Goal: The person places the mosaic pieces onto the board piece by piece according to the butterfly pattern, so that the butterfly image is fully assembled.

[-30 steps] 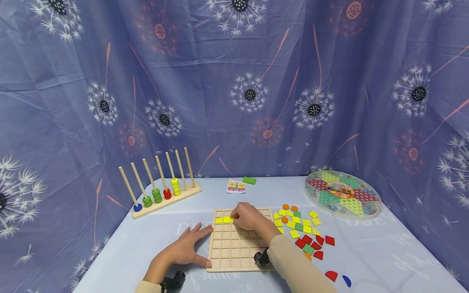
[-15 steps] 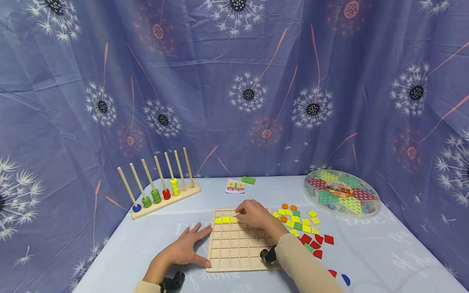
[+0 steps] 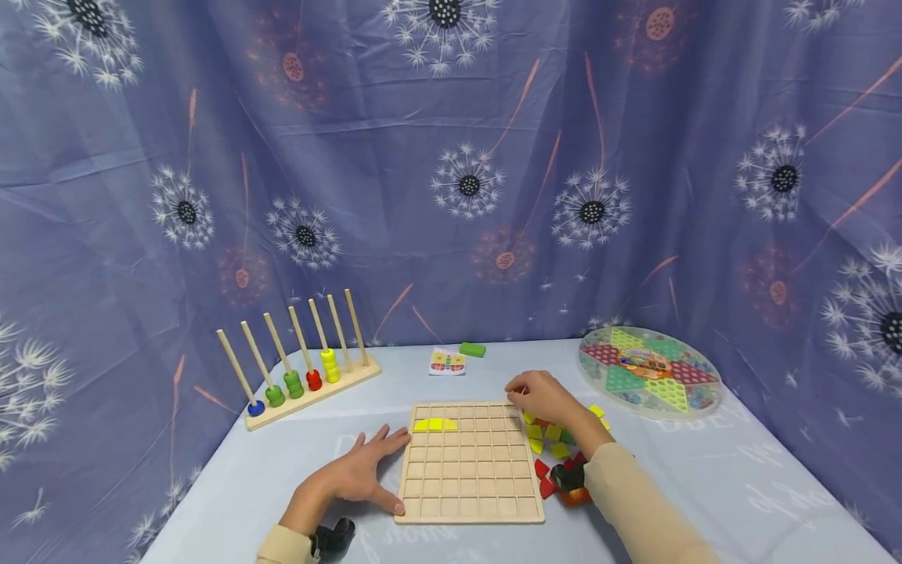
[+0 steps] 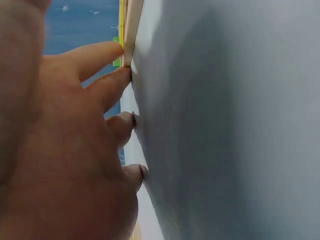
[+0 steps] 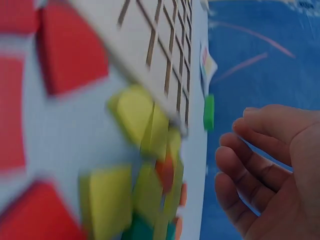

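A square wooden grid board [image 3: 468, 464] lies on the table, with a short row of yellow pieces [image 3: 435, 424] in its upper left cells. My left hand [image 3: 357, 471] has its fingers spread, thumb and fingertips touching the board's left edge; the left wrist view shows these fingers [image 4: 107, 87] against the rim. Past the board's upper right corner hovers my right hand [image 3: 553, 399], above loose yellow pieces [image 5: 111, 200]. In the right wrist view its fingers are loosely bent and nothing shows between them. The right hand and forearm hide part of the loose pieces.
Red pieces [image 3: 547, 487] lie right of the board. A picture card [image 3: 447, 363] and a green block [image 3: 473, 349] lie behind it. A wooden peg stand [image 3: 308, 397] with coloured beads stands back left; a round star-patterned game board [image 3: 650, 373] lies back right.
My right hand has left the yellow row on the board and moved right, over the loose pieces. A third yellow piece now shows in the row. The left hand stays at the board's edge.
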`<state>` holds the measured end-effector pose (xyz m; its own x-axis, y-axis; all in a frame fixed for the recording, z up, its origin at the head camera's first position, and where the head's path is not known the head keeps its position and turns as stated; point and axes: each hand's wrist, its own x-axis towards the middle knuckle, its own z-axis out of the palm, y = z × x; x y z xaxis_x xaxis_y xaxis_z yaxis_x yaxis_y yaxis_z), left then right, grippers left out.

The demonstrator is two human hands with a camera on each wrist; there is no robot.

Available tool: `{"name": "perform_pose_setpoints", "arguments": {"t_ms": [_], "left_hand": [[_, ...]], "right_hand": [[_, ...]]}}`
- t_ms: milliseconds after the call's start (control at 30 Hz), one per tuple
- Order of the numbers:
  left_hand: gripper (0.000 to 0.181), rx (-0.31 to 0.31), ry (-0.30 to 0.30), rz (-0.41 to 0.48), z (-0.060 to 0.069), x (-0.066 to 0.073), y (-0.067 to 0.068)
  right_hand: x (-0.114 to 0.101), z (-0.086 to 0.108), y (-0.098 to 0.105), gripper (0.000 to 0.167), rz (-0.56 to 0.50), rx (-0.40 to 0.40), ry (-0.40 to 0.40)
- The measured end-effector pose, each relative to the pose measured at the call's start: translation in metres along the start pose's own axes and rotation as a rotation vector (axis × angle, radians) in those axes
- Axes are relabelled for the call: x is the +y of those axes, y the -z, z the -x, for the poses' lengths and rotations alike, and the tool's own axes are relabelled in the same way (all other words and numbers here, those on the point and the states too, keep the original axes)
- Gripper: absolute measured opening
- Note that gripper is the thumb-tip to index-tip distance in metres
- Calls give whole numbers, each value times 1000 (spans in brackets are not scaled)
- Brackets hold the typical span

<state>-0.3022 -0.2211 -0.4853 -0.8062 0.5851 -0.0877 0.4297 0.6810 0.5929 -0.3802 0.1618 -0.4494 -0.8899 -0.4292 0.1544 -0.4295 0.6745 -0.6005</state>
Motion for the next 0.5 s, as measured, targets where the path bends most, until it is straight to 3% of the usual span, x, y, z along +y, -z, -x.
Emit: {"name": "perform_pose_setpoints", "arguments": {"t_ms": [167,333,500], "left_hand": [[108,-21,-30,10,-5,-7,5],[109,5,-38,6,-1,-13,3],[107,14,-85,24,-10,-11,-1]], "right_hand": [[22,10,12,23,-4,16,-98],[38,19,18,21,5,32,-119],[54,32,25,20,47,53,-144]]}}
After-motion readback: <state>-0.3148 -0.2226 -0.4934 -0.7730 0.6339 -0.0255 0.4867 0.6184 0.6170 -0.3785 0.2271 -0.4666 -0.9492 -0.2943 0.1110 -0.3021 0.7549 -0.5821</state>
